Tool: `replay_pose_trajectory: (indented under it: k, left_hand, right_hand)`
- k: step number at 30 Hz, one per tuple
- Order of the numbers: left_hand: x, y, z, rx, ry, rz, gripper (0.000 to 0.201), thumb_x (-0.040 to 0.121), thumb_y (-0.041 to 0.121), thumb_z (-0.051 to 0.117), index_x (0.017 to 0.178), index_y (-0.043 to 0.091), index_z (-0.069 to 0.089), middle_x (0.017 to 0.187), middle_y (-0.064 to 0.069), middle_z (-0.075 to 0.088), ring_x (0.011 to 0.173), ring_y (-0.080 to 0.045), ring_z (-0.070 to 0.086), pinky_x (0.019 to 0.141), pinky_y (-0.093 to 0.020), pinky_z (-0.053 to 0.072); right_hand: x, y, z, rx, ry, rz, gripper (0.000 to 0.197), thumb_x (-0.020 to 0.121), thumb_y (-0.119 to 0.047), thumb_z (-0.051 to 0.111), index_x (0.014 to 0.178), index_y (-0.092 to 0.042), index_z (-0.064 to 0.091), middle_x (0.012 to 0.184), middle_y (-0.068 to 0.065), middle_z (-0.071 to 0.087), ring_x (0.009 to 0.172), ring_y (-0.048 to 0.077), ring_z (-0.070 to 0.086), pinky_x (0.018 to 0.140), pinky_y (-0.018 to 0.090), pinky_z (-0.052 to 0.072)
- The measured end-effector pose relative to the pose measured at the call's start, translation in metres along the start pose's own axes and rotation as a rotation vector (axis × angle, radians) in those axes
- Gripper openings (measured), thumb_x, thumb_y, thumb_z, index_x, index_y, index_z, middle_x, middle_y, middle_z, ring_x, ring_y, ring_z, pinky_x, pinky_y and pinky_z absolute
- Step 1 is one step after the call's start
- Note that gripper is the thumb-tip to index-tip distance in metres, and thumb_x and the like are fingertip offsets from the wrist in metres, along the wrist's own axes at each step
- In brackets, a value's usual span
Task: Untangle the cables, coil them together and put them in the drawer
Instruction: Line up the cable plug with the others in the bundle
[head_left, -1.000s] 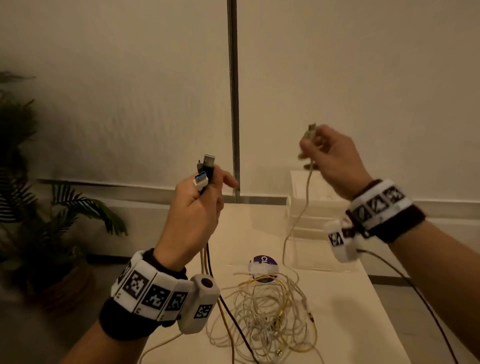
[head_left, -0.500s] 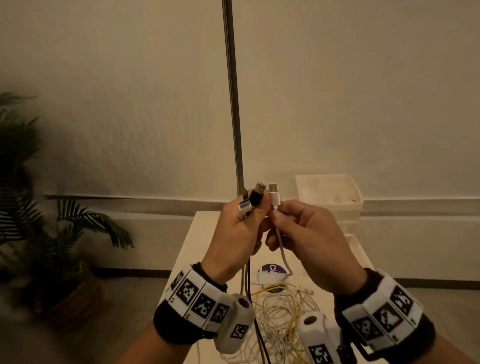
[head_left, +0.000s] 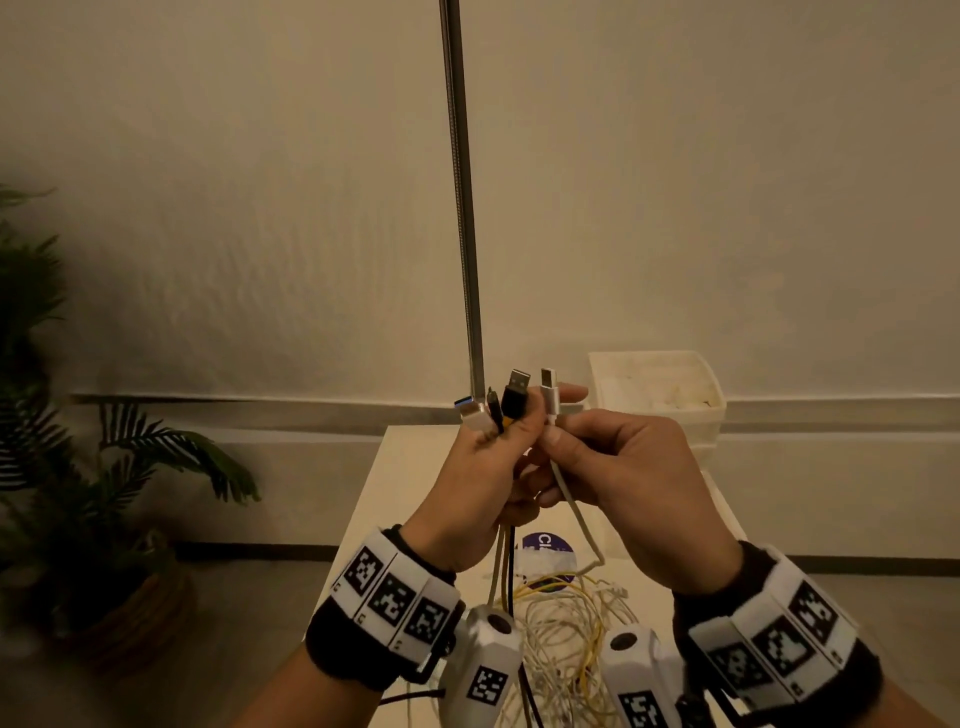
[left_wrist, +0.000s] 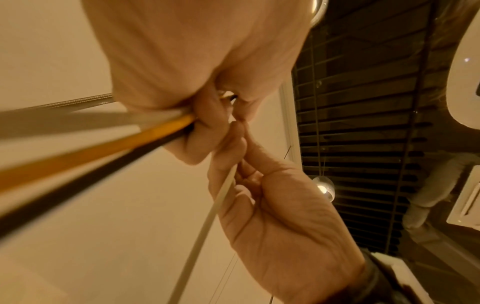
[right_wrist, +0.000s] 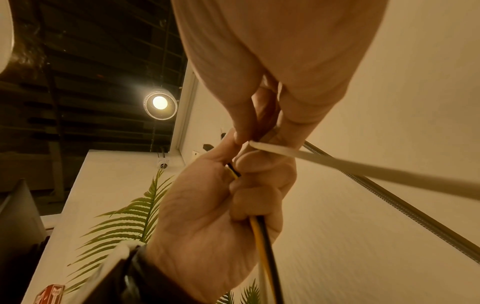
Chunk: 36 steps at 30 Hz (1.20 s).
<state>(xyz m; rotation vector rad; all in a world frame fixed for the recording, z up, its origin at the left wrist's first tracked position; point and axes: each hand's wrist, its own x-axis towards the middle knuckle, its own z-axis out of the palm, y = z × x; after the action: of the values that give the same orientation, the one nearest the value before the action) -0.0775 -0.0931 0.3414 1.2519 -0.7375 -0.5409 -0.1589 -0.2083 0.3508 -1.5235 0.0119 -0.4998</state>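
Observation:
In the head view my left hand (head_left: 496, 447) grips a bundle of cable ends held upright: a white plug with a blue tip (head_left: 470, 413), a black USB plug (head_left: 514, 400) and a yellow cable (left_wrist: 103, 148). Pressed against it, my right hand (head_left: 561, 441) pinches a white cable (head_left: 576, 512) just below its silver plug (head_left: 549, 391). The plugs stand side by side. The cables hang down to a loose tangle (head_left: 561, 629) of white and yellow wire on the table. The right wrist view shows my left hand's (right_wrist: 213, 222) fingers curled round the yellow and black cables (right_wrist: 262, 242).
A white drawer unit (head_left: 657, 400) stands at the table's (head_left: 410, 483) far right. A round purple-labelled object (head_left: 545, 551) lies beyond the tangle. A metal pole (head_left: 462, 208) rises behind my hands. A potted plant (head_left: 78, 467) stands on the floor at the left.
My right hand came down from the upper right with the white cable and now sits against my left hand, plugs lined up. My head view shifted slightly.

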Motion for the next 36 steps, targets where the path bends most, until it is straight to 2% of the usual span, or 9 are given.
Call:
replay_pose_trajectory:
  k: [8,11,14,19,23,27,30,32,36]
  left_hand:
    - [0.002,0.004,0.000,0.075,-0.090,-0.031,0.039,0.098,0.046,0.045,0.115,0.020,0.068,0.071,-0.010,0.052,0.056,-0.017,0.045,0.051,-0.027,0.023]
    - [0.001,0.005,0.003,0.117,-0.052,0.043,0.039,0.099,0.043,0.045,0.107,0.013,0.068,0.080,-0.022,0.055,0.058,-0.025,0.051,0.054,-0.030,0.034]
    - [0.005,0.006,0.004,0.113,0.026,0.134,0.044,0.099,0.039,0.040,0.099,0.001,0.061,0.079,-0.018,0.059,0.059,-0.027,0.055,0.055,-0.035,0.047]
    - [0.012,0.017,-0.016,0.016,0.191,0.298,0.037,0.106,0.027,0.031,0.081,0.009,0.052,0.073,-0.011,0.062,0.078,-0.030,0.065,0.085,-0.050,0.055]
    - [0.010,0.040,-0.030,-0.125,0.244,0.303,0.037,0.102,0.039,0.033,0.075,0.017,0.047,0.056,0.004,0.037,0.046,-0.012,0.041,0.047,-0.028,0.046]
    - [0.004,0.070,-0.052,-0.095,0.389,0.395,0.039,0.101,0.047,0.033,0.073,0.023,0.047,0.053,0.009,0.033,0.042,-0.005,0.025,0.038,-0.019,0.023]
    - [0.002,0.074,-0.053,-0.008,0.367,0.354,0.042,0.103,0.045,0.032,0.071,0.024,0.050,0.053,0.009,0.031,0.040,-0.006,0.022,0.037,-0.018,0.020]
    - [-0.001,0.065,-0.039,0.137,0.217,0.261,0.035,0.102,0.037,0.041,0.072,0.023,0.053,0.051,0.010,0.034,0.037,-0.005,0.024,0.036,-0.016,0.022]
    - [-0.001,0.030,-0.014,0.795,0.028,0.279,0.015,0.086,0.032,0.070,0.083,0.020,0.063,0.068,0.010,0.063,0.058,-0.007,0.056,0.052,-0.024,0.047]
  right_hand:
    - [0.003,0.007,-0.004,-0.126,-0.029,-0.062,0.019,0.092,-0.010,0.057,0.087,-0.009,0.075,0.072,0.011,0.073,0.059,0.023,0.068,0.058,0.032,0.057]
    - [0.004,0.010,-0.006,-0.142,-0.033,-0.085,0.019,0.092,-0.011,0.058,0.086,-0.011,0.076,0.073,0.008,0.072,0.056,0.022,0.065,0.056,0.033,0.056]
    - [0.003,0.016,-0.006,-0.164,-0.053,-0.102,0.019,0.093,-0.010,0.057,0.093,-0.011,0.076,0.068,0.008,0.069,0.055,0.019,0.061,0.055,0.030,0.053]
    - [0.000,0.035,-0.015,-0.161,-0.136,-0.121,0.034,0.093,-0.001,0.055,0.115,-0.025,0.065,0.073,0.009,0.068,0.054,0.020,0.055,0.058,0.032,0.051]
    - [-0.005,0.064,-0.036,-0.202,-0.274,-0.011,0.023,0.093,-0.005,0.058,0.109,-0.018,0.068,0.069,0.007,0.067,0.057,0.019,0.057,0.059,0.031,0.050]
    - [-0.009,0.098,-0.054,-0.325,-0.418,0.122,0.016,0.096,-0.010,0.054,0.093,-0.008,0.070,0.069,0.006,0.064,0.060,0.010,0.057,0.061,0.023,0.048]
    - [-0.001,0.115,-0.061,-0.464,-0.365,0.130,0.021,0.098,-0.013,0.052,0.083,-0.013,0.067,0.063,-0.004,0.060,0.057,0.006,0.053,0.060,0.025,0.046]
    - [0.009,0.116,-0.064,-0.518,-0.293,0.097,0.023,0.098,-0.016,0.052,0.079,-0.017,0.065,0.056,-0.011,0.055,0.054,0.005,0.048,0.058,0.027,0.043]
    - [0.029,0.084,-0.059,-0.492,-0.234,-0.011,0.020,0.096,-0.016,0.055,0.079,-0.014,0.065,0.053,-0.013,0.052,0.052,0.001,0.045,0.056,0.019,0.039]
